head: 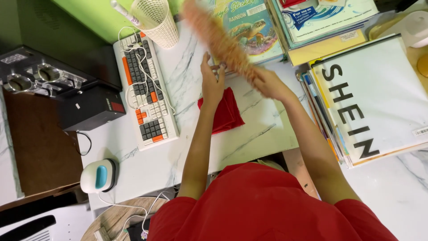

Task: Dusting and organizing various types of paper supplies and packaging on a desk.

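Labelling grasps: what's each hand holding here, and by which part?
Right hand grips the fluffy orange-pink duster at its lower handle end. Left hand touches the same end with its fingertips; whether it grips is unclear. The duster is motion-blurred.

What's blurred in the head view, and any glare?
Head view: the orange fluffy duster and right hand are motion-smeared; left hand, keyboard and red cloth stay sharp; lighting soft and even, no strong glare on the marble-pattern desk.
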